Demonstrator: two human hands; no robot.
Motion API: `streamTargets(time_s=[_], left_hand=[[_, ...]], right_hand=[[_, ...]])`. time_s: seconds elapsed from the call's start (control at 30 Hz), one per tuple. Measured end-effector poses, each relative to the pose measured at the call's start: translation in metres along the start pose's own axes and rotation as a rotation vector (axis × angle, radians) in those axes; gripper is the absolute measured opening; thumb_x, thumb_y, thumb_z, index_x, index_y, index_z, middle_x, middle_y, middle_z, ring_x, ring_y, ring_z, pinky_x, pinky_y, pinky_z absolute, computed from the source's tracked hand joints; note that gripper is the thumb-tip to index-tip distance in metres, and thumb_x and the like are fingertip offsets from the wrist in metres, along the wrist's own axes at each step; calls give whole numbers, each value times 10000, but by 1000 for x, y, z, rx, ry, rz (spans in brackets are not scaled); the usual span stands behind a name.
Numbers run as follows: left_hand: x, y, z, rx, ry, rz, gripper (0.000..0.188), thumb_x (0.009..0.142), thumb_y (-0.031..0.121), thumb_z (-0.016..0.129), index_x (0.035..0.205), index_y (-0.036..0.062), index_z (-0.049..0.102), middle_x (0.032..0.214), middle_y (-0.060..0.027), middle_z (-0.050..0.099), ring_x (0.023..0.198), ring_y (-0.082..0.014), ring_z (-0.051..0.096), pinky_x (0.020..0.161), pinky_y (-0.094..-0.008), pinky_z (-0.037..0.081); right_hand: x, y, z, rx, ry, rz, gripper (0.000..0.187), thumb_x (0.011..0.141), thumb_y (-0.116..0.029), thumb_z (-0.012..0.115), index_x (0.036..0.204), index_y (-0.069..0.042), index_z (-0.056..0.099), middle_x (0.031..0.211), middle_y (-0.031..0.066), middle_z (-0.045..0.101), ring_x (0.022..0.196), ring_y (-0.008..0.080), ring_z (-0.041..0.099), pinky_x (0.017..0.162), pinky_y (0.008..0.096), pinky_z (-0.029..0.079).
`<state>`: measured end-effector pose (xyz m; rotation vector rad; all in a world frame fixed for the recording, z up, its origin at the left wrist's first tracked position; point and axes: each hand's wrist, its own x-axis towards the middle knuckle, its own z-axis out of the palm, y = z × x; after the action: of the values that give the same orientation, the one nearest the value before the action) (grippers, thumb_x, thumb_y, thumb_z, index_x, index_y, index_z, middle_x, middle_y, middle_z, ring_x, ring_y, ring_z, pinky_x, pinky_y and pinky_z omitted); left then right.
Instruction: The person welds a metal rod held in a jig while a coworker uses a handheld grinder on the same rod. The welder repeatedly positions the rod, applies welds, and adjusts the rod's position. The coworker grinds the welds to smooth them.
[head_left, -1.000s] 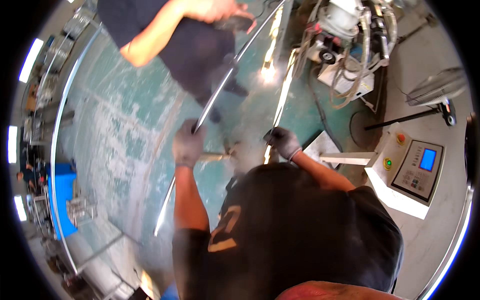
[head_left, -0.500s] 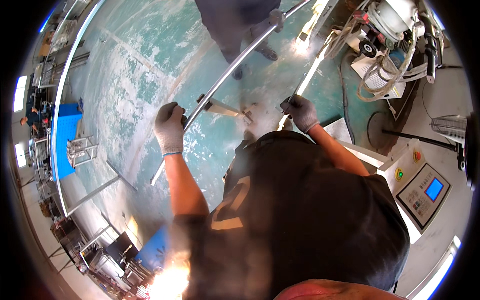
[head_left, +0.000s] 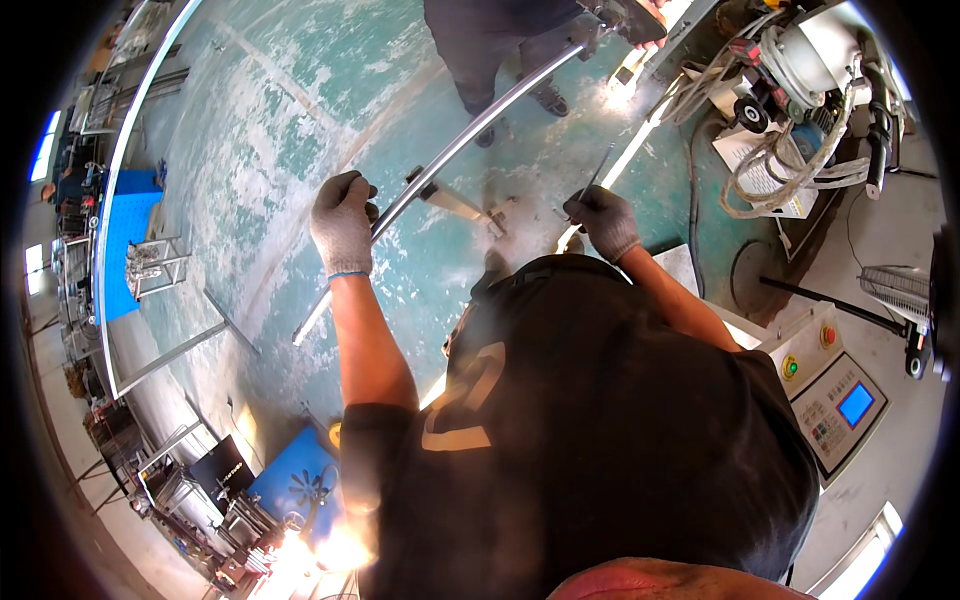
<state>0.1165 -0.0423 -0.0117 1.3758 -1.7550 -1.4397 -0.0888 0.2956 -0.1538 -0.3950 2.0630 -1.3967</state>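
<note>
My left hand (head_left: 343, 225), in a grey knit glove, has its fingers curled at a long shiny metal tube (head_left: 480, 120). The tube runs from below my left wrist up to the far right; the hand hides part of it. A post with a dark clamp (head_left: 422, 182) stands under the tube, just beyond that hand. My right hand (head_left: 603, 222), also gloved, is closed around a thin dark rod (head_left: 604, 165) that points up and away. A co-worker's hand (head_left: 655, 25) is at the tube's far end, beside a dark piece (head_left: 630, 18) cut off by the frame's edge.
To my right is a control panel (head_left: 840, 415) with a blue screen and buttons. Beyond it are a fan (head_left: 893, 290) and a machine with coiled hoses (head_left: 775, 165). A co-worker's legs (head_left: 480, 60) are ahead. A metal frame (head_left: 165, 360) is at left. Bright glare (head_left: 345, 545) is at lower left.
The whole view has shifted, with floor and machines displaced a little. A co-worker's hand and the dark piece have come into view at the tube's far end. Both my hands keep their grips.
</note>
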Motion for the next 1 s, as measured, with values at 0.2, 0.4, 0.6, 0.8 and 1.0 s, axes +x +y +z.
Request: streamTargets(time_s=[0.2,0.4,0.6,0.8,1.0], left_hand=[[11,-9,-4,-206,-12,-8,246,1047,103,696,1222,-54,768,943,-131,792,671,-175,667,638,-329,568],[7,-11,-2,-102,8,1,185,1029,100,699,1150,-12,782,913,-104,781,637,-150,643,601,-316,541],[2,-3,11,55,6,35,167,1021,125,699,1104,6,783,892,-73,765,641,-117,612,580,-298,495],[4,-8,11,84,10,36,178,1017,131,711,1107,2,794,907,-65,772,664,-117,631,595,-303,516],[9,-16,11,138,16,79,201,1017,145,719,1128,1,805,914,-68,780,700,-117,651,606,-301,525]], right_hand=[[-2,-2,-5,-25,13,-20,157,1015,-181,826,1019,-26,799,850,54,788,757,128,718,713,329,590],[1,10,-9,-193,-21,-141,134,1013,-191,759,1051,-79,821,921,66,800,806,191,768,752,358,618],[-7,-4,-17,-154,7,46,302,997,-326,809,1061,-32,817,909,114,826,821,221,793,783,379,621],[-9,1,-18,-56,40,44,256,988,-260,849,1051,-14,814,883,110,814,800,182,770,773,359,613],[-10,1,-16,-54,46,47,251,992,-260,857,1050,-19,816,877,104,814,788,171,762,767,357,612]])
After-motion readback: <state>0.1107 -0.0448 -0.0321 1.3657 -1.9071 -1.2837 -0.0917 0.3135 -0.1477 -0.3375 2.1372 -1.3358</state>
